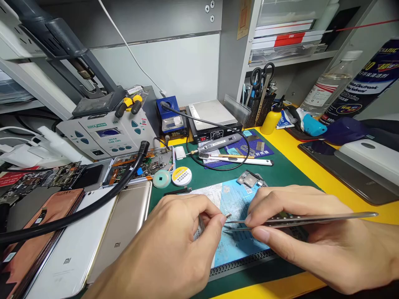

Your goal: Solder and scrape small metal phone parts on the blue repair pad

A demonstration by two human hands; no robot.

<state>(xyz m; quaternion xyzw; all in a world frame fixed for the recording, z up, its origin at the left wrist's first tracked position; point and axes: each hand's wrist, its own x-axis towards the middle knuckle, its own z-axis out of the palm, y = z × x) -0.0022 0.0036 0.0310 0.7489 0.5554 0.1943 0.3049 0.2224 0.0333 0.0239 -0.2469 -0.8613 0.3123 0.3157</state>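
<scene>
Between thumb and forefinger, my left hand (183, 236) pinches a tiny metallic part (228, 215), too small to name, over a blue and white work pad (240, 241). My right hand (318, 241) grips steel tweezers (299, 219) whose two tips sit slightly apart, close to my left fingertips. Whether the tips touch the small part I cannot tell. Just beyond my right fingers lies a small circuit board (249, 179) with metal shields, at the pad's far edge.
Several phones, among them a white phone (71, 245), lie at left under a thick black hose (124, 182). A hot-air station (109, 133), soldering station (171, 118) and heating plate (215, 116) stand behind. A yellow bottle (272, 118) and dark phone (349, 170) are at right.
</scene>
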